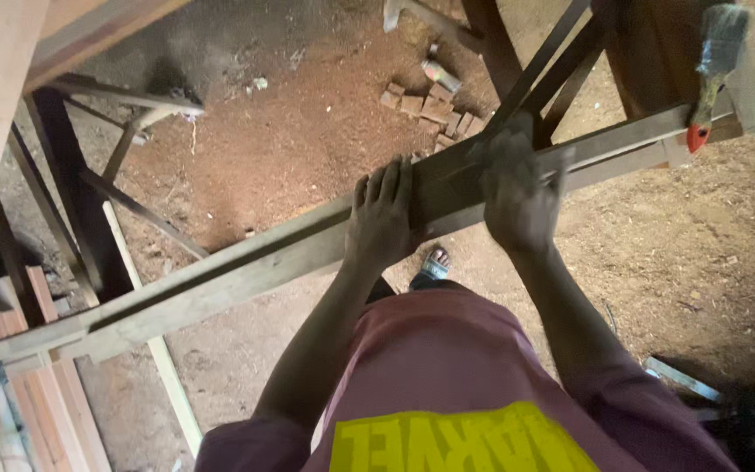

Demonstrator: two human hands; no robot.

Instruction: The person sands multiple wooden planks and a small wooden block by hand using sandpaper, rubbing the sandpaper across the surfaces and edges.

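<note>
The left hand [381, 218] lay flat on the long grey-brown wooden plank [246, 262], fingers outstretched and gripping nothing – the right hand [517, 188] was blurred on it, its grip unclear – a red-handled paintbrush [711, 70] rested beyond

Right hand [517, 188] is a blur at one o'clock, its grip unreadable; long plank [246, 262] runs off at eight o'clock.

One long wooden plank [246, 262] under my two hands: left hand [382, 218], right hand [517, 197]. One paintbrush [716, 61] with a red handle lying at the plank's far end. Small wood offcuts [430, 107] on the dirt floor [308, 140], roughly eight, blurred; one sandalled foot [432, 265] showing.
</note>
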